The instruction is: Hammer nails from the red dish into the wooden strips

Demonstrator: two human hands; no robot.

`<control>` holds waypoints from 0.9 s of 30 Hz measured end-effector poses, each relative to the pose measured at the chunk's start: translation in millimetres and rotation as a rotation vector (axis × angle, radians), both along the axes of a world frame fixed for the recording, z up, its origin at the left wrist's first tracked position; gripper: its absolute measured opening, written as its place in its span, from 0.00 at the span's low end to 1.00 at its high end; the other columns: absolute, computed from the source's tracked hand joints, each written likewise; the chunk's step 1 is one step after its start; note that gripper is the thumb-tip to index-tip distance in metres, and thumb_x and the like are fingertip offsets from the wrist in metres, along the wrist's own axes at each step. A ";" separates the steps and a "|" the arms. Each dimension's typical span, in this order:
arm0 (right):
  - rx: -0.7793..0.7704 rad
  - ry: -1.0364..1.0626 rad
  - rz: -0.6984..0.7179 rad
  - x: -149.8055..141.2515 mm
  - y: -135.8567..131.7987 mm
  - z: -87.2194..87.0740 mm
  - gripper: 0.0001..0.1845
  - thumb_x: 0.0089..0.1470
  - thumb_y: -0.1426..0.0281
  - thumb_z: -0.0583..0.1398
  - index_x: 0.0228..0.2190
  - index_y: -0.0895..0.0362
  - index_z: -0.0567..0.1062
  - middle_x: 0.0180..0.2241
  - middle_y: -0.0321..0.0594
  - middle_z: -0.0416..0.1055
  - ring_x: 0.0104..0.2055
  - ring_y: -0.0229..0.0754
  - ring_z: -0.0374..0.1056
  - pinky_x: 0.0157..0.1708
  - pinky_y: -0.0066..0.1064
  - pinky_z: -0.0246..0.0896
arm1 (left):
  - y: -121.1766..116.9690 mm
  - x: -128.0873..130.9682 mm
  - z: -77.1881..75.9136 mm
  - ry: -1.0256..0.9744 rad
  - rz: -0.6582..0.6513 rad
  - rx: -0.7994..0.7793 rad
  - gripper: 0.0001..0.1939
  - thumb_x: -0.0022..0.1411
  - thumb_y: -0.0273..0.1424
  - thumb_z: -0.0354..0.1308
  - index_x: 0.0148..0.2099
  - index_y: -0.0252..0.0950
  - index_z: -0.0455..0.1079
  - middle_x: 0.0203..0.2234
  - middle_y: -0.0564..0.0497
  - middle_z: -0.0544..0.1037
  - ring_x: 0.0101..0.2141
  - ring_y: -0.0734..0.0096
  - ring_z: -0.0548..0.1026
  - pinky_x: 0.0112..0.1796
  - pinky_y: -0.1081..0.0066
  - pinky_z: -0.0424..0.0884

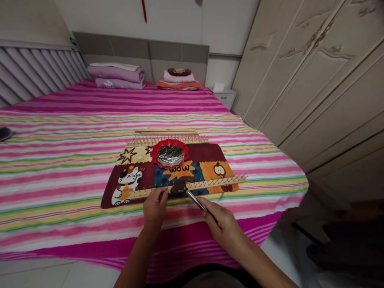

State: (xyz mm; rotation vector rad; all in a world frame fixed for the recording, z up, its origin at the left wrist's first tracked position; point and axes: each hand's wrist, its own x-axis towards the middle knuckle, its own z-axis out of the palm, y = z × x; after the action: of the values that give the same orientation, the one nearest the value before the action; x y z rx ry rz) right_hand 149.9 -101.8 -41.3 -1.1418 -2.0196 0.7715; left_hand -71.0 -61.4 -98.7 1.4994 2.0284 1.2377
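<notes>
Red bowl (153,154), tan strip (207,185), multicoloured striped sheet (69,172), maroon-orange-blue mat (207,153)

Left forearm (136,254): bare, slanting up and rightward from the lower edge. Left hand (155,206): forward of the wrist, thumb side inward, fingers (163,192) bent, tips close together. Right forearm (264,260): bare, slanting up and leftward from the lower edge. Right hand (223,222): curled in a firm grip, thumb side inward. Hands: near each other, apart, left slightly farther forward.

White wall (177,24), grey headboard (168,52), cream panelled wardrobe (300,68), 1 small nightstand (225,98), pale floor (45,274)
</notes>
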 end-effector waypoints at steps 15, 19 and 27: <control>-0.019 -0.177 0.070 0.7 -1.9 21.5 0.25 0.60 0.73 0.48 0.58 0.53 0.60 0.40 0.46 0.72 0.40 0.45 0.70 0.40 0.36 0.67 | 0.5 0.0 -5.0 0.006 -0.014 0.040 0.10 0.54 0.37 0.51 0.33 0.40 0.72 0.29 0.51 0.77 0.32 0.68 0.73 0.35 0.71 0.68; -0.241 -0.059 0.136 24.3 -18.1 11.3 0.24 0.59 0.73 0.49 0.56 0.49 0.64 0.46 0.41 0.73 0.47 0.43 0.70 0.47 0.32 0.64 | 1.7 -0.3 -6.7 0.008 -0.003 0.045 0.11 0.54 0.38 0.52 0.33 0.40 0.72 0.29 0.50 0.77 0.30 0.68 0.74 0.34 0.70 0.68; -0.555 0.063 -0.003 60.2 -27.1 -78.6 0.22 0.51 0.71 0.53 0.47 0.55 0.73 0.38 0.41 0.76 0.39 0.45 0.71 0.40 0.33 0.65 | -2.7 -12.0 15.8 0.074 0.027 0.086 0.13 0.54 0.40 0.51 0.35 0.39 0.72 0.30 0.49 0.78 0.30 0.67 0.75 0.34 0.69 0.69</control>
State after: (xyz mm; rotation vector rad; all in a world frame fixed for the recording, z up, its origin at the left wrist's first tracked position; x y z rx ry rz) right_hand 210.1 -128.8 -119.9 -1.3944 -1.7964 1.4043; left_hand -83.0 -64.1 -82.9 1.5840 2.0727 1.3132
